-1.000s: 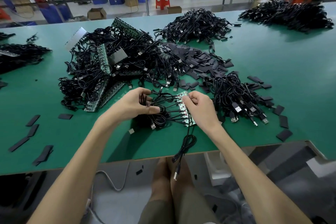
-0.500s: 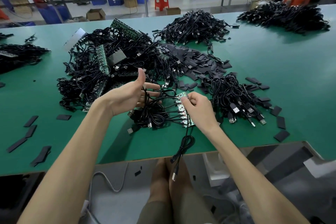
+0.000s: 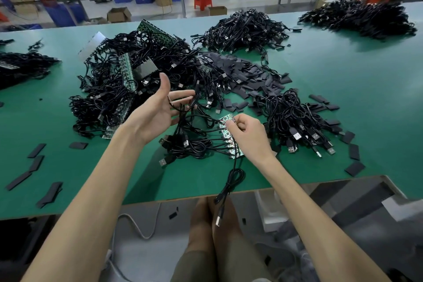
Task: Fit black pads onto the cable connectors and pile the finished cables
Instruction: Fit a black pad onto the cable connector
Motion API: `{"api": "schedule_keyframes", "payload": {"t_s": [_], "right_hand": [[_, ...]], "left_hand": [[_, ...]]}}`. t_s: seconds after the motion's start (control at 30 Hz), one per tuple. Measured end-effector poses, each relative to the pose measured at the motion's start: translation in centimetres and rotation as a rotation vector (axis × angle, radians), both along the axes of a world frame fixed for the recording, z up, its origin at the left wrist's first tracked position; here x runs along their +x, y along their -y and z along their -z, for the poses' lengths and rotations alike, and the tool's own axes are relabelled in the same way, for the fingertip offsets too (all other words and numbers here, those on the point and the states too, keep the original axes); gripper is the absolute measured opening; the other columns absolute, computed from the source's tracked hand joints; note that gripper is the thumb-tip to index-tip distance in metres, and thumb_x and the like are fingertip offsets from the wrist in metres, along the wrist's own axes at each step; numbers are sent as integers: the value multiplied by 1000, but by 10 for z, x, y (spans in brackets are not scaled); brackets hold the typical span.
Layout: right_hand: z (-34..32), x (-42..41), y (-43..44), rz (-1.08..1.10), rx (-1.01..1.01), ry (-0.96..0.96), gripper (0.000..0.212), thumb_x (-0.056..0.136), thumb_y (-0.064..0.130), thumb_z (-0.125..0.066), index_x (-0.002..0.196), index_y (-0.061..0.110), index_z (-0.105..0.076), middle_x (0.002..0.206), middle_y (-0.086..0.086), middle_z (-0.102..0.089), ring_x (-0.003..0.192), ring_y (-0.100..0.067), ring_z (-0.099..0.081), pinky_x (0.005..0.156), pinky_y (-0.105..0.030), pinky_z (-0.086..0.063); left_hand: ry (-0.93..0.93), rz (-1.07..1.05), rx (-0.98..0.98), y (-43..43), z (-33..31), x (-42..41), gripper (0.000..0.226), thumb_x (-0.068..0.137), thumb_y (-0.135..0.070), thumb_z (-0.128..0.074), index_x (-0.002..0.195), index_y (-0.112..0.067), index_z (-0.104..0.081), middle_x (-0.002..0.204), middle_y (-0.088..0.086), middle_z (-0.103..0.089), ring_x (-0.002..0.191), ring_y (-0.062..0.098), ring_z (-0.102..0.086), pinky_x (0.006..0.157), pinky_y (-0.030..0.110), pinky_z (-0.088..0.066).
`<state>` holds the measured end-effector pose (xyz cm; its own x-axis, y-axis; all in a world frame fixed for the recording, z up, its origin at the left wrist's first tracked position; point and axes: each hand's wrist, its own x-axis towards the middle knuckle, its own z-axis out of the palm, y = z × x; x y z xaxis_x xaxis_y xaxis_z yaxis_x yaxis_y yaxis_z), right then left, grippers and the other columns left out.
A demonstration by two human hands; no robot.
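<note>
**Head view**

The left hand (image 3: 158,110) is raised above the table (image 3: 343,89) with the palm turned upward and the thumb and fingers spread. Nothing is clasped by it. Loops of the cable bunch (image 3: 194,149) are draped across the extended fingers, apparently so that the leads are lifted and separated from one another.

The right hand (image 3: 248,137) is curled. The green board strip (image 3: 229,144), to which the cable ends are attached in a row, is pinched at its upper end between thumb and fingertips. The strip is probably held this way to anchor the bunch while the leads are sorted.

The strip and bunch lie at the near middle of the table, between the two hands. One loose cable (image 3: 231,181) is hung over the near table edge, its plug dangling above the knees.

The black pads (image 3: 242,75) are heaped just beyond the hands, within reach. No pad is held at present, so fitting is judged not yet begun on this bunch.

A pile of cables (image 3: 295,121) is placed just right of the right hand. A larger tangle (image 3: 119,98) with further strips lies to the left.
</note>
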<state>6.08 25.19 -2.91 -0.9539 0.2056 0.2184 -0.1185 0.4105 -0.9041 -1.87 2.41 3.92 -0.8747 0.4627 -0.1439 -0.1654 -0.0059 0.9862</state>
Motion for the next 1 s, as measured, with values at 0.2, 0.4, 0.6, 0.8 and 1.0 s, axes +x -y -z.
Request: {"api": "schedule_keyframes", "payload": {"t_s": [0.2,0.4,0.6,0.8,1.0], "right_hand": [[1,-1,0,2,11,-7,36,101,30,-60,71,12,-53,47,13,-37,46,-7,-26,47,-21,-24],[1,0,0,-6,20,-10,35,100,31,-61,70,15,-54,47,14,-40,46,-6,-29,48,-19,-26],[1,0,1,5,41,-11,35,100,31,-60,74,8,-56,46,14,-39,47,-7,-30,49,-21,-27],[1,-1,0,-4,34,0,34,100,30,-60,72,12,-55,45,15,-41,46,-6,-33,49,-18,-29],[3,-1,-1,1,41,-8,35,100,30,-61,71,10,-54,45,14,-40,45,-7,-31,48,-20,-28]], "left_hand": [[-133,-74,-102,-26,-11,4,77,78,-79,-56,111,-13,-79,168,6,-21,157,21,-7,127,48,-7],[-205,-318,-119,-44,-3,-11,55,84,-70,-65,95,-18,-52,86,-12,-39,76,0,-30,98,15,-30],[-101,-527,99,-51,1,-12,67,58,-70,-75,90,-13,-60,93,1,-55,92,3,-57,119,42,-31],[139,-709,404,-33,3,-23,44,97,-35,-67,118,2,-57,133,16,-53,136,28,-42,114,52,-42],[5,-844,155,-24,15,-30,52,90,11,-65,139,10,-47,140,24,-51,134,30,-52,115,35,-41]]}}
